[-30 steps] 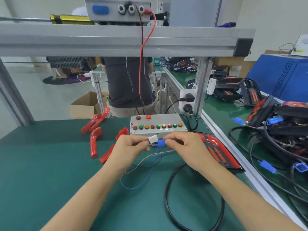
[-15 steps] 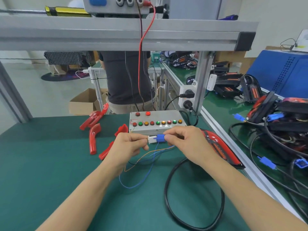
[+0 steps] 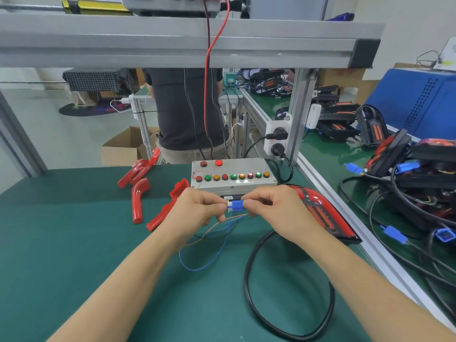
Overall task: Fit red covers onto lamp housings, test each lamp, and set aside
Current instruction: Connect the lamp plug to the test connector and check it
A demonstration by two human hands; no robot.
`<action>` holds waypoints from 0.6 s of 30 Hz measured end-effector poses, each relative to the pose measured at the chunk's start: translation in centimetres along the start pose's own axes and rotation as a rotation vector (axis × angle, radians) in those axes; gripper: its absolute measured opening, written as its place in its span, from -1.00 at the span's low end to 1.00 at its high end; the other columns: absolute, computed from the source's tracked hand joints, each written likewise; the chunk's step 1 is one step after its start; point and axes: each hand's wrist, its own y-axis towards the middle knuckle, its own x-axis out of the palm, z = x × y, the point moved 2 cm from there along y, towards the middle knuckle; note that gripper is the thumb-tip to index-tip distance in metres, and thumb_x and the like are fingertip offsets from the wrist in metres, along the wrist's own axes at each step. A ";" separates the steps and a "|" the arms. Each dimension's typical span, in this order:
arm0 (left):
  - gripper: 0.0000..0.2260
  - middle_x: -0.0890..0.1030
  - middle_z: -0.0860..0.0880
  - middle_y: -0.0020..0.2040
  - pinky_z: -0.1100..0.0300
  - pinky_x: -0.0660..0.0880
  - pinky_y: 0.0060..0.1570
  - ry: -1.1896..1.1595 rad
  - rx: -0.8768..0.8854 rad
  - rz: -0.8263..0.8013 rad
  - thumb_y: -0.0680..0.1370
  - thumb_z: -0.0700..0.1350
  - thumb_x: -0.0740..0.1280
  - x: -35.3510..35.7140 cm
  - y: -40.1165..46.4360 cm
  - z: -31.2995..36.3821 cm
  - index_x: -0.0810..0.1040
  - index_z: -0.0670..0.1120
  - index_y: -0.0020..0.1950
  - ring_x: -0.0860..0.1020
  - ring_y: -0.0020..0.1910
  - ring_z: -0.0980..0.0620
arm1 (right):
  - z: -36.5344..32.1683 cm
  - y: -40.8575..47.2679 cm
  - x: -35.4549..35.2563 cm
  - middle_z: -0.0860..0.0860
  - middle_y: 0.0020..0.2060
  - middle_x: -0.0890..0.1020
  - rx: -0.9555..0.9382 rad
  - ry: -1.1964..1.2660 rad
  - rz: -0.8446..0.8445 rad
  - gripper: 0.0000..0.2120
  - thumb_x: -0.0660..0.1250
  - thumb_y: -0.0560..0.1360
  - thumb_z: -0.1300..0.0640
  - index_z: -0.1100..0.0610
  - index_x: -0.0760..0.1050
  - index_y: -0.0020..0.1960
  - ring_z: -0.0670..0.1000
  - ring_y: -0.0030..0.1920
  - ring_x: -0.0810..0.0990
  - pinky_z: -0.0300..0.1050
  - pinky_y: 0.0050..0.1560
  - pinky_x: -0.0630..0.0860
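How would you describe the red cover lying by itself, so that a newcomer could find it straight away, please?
Start at the grey test box with its row of coloured lamps at the back of the green mat. Left of it lie several red covers; take the short hooked one, bent like a cane. It alone touches no other cover and lies nearest the left.

We are seeing one assembled lamp [image 3: 320, 213] lying on the green tabletop [image 3: 61, 243] at right, glossy red cover up, black housing beneath. Its blue connector [image 3: 237, 205] is sitting mated with a white plug [image 3: 230, 207] in front of the test box [image 3: 233, 175]. Three loose red covers [image 3: 139, 199] are lying at left.
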 end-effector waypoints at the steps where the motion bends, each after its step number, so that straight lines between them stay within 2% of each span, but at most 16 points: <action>1: -0.86 0.56 -0.04 -0.45 0.40 0.17 -0.54 -0.032 0.000 -0.017 0.51 -0.33 0.33 0.1 0.0 0.0 0.68 -0.21 -0.13 0.18 -0.55 0.16 | 0.1 0.1 -0.1 0.07 -0.32 0.68 0.009 0.014 -0.011 -0.88 0.41 0.51 0.19 0.01 0.68 -0.14 -0.08 -0.30 0.53 -0.11 -0.19 0.49; 5: -0.87 0.55 -0.10 -0.41 0.39 0.15 -0.54 -0.053 -0.005 -0.038 0.52 -0.36 0.30 0.4 0.3 -0.4 0.65 -0.31 -0.14 0.17 -0.55 0.16 | 0.6 0.5 0.1 -0.08 -0.45 0.59 0.016 0.026 0.003 -0.90 0.42 0.50 0.21 0.11 0.69 -0.15 -0.23 -0.49 0.43 -0.43 -0.41 0.29; 6: -0.87 0.53 -0.14 -0.38 0.37 0.16 -0.52 -0.041 -0.005 -0.021 0.52 -0.36 0.30 0.6 0.4 -0.5 0.64 -0.34 -0.13 0.18 -0.55 0.15 | 0.8 0.6 0.2 -0.11 -0.48 0.56 0.022 0.018 0.024 -0.90 0.41 0.50 0.21 0.13 0.69 -0.16 -0.24 -0.51 0.42 -0.44 -0.42 0.28; 7: -0.88 0.50 -0.16 -0.36 0.34 0.17 -0.49 -0.019 -0.002 0.003 0.51 -0.34 0.32 0.9 0.5 -0.4 0.64 -0.32 -0.14 0.20 -0.54 0.14 | 1.0 0.7 0.3 -0.13 -0.49 0.54 0.031 0.004 0.043 -0.90 0.41 0.50 0.21 0.14 0.69 -0.15 -0.24 -0.52 0.42 -0.44 -0.42 0.27; 9: -0.96 0.50 -0.03 -0.34 0.26 0.25 -0.37 0.060 0.047 0.039 0.44 -0.21 0.43 1.3 0.6 -0.1 0.66 -0.10 -0.20 0.31 -0.47 0.15 | 1.1 1.2 0.5 -0.15 -0.47 0.53 0.047 -0.048 0.056 -0.90 0.38 0.53 0.18 0.13 0.68 -0.09 -0.25 -0.49 0.43 -0.41 -0.39 0.26; 10: -0.93 0.50 0.07 -0.33 0.25 0.30 -0.30 0.147 0.078 0.029 0.38 -0.09 0.46 1.6 0.5 0.1 0.63 0.04 -0.17 0.36 -0.41 0.17 | 1.0 1.4 0.5 -0.15 -0.41 0.55 0.050 -0.099 0.041 -0.89 0.37 0.54 0.15 0.12 0.67 0.00 -0.26 -0.44 0.45 -0.39 -0.34 0.28; 12: -0.67 0.56 0.19 -0.18 0.25 0.41 -0.13 0.462 0.144 0.048 0.33 0.05 0.49 1.7 0.3 0.0 0.57 0.19 0.06 0.49 -0.22 0.22 | 0.8 1.7 0.0 -0.11 -0.15 0.61 0.075 -0.235 -0.013 -0.70 0.36 0.55 0.06 0.04 0.56 0.26 -0.24 -0.21 0.50 -0.30 -0.14 0.37; 14: -0.61 0.56 0.16 -0.04 0.19 0.44 0.05 0.711 0.243 0.152 0.44 -0.01 0.45 0.9 0.4 -0.4 0.54 0.12 0.26 0.52 -0.01 0.13 | 0.7 1.1 -1.3 -0.08 0.14 0.58 0.087 -0.326 -0.064 -0.51 0.41 0.50 -0.02 -0.05 0.42 0.41 -0.13 0.05 0.50 -0.22 0.10 0.38; 16: -0.66 0.51 0.11 -0.13 0.17 0.41 0.03 0.717 0.248 0.200 0.53 -0.11 0.37 -0.1 0.8 -0.8 0.54 0.04 0.31 0.49 -0.05 0.05 | 0.2 -1.0 -2.8 -0.17 0.23 0.48 0.001 -0.376 -0.133 -0.46 0.46 0.41 -0.10 -0.13 0.44 0.37 -0.17 0.19 0.42 -0.23 0.23 0.32; 18: -0.68 0.48 0.08 -0.17 0.16 0.40 0.00 0.723 0.204 0.223 0.55 -0.15 0.33 -0.7 1.4 -1.2 0.54 0.00 0.31 0.46 -0.11 0.03 | 0.0 -3.9 -4.0 -0.33 0.08 0.40 -0.062 -0.488 -0.255 -0.51 0.39 0.31 -0.28 -0.23 0.52 0.22 -0.27 0.13 0.38 -0.30 0.20 0.29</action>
